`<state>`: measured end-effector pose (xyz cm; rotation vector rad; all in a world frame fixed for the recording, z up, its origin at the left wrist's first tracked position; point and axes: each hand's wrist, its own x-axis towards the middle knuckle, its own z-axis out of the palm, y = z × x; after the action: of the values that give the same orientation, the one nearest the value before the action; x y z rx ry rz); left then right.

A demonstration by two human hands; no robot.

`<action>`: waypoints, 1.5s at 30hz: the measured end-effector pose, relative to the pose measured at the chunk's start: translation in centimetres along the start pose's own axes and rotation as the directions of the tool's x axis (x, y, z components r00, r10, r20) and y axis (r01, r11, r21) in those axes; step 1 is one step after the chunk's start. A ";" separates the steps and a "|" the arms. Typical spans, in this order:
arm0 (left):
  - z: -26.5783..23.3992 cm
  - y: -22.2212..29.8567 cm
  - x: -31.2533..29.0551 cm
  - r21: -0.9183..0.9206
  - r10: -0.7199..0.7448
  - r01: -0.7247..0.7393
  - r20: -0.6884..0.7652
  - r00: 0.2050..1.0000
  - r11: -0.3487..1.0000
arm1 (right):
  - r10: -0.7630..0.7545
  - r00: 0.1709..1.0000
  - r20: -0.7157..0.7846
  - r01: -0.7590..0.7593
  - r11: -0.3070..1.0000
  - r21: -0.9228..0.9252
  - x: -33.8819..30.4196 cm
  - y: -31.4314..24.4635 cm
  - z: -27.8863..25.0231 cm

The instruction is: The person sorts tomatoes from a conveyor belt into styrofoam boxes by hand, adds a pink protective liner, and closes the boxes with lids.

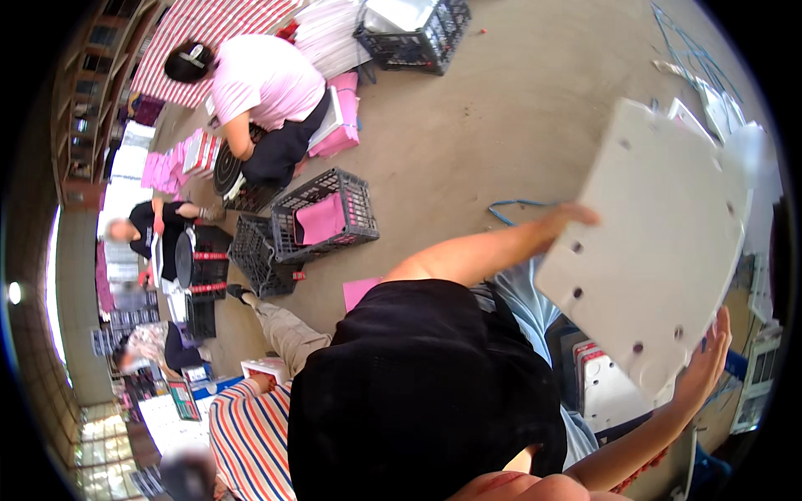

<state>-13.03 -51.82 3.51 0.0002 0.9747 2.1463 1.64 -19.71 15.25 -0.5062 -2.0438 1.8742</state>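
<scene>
A large pale grey flat panel [643, 242] with rounded corners and several small round holes is held up tilted before my body. My left hand [576, 219] grips its left edge, with part of the hand hidden behind it. At the lower right edge, my right hand [708, 351] supports the panel with its fingers stretched along the rim. Below the panel, close to my legs, lies a white holed plate [614, 392], beside a red-and-white edged piece [590, 355]. The panel partly covers both.
Black plastic crates [326, 242] stand on the floor at left, one holding a pink sheet [322, 219]. Another crate [413, 37] stands at the far side. Several people sit working at left, one in a striped shirt [251, 426] close to me. White frames [756, 376] stand at right.
</scene>
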 end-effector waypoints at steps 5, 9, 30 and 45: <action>-13.8 6.8 -9.7 0.073 0.313 -0.323 -0.516 0.797 0.944 | 0.037 0.952 0.304 -0.076 0.990 0.118 3.7 1.9 4.8; -24.0 9.6 -21.0 0.144 0.442 -0.540 -0.761 0.476 0.829 | 0.193 0.882 0.430 -0.262 0.959 0.105 4.0 5.5 4.4; -52.7 1.2 -43.0 0.107 0.127 0.070 -0.833 -0.538 0.992 | 0.363 0.904 0.225 -0.426 0.791 0.439 -4.9 16.9 -5.7; -21.3 2.5 -8.1 0.923 0.857 0.276 0.099 0.506 -0.270 | 0.440 0.617 -0.653 -0.029 0.841 0.540 -25.8 14.2 -11.4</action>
<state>-15.10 -71.77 -7.64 0.2770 3.4986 0.8560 30.40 -20.59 2.18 -1.2287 -0.9288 1.7578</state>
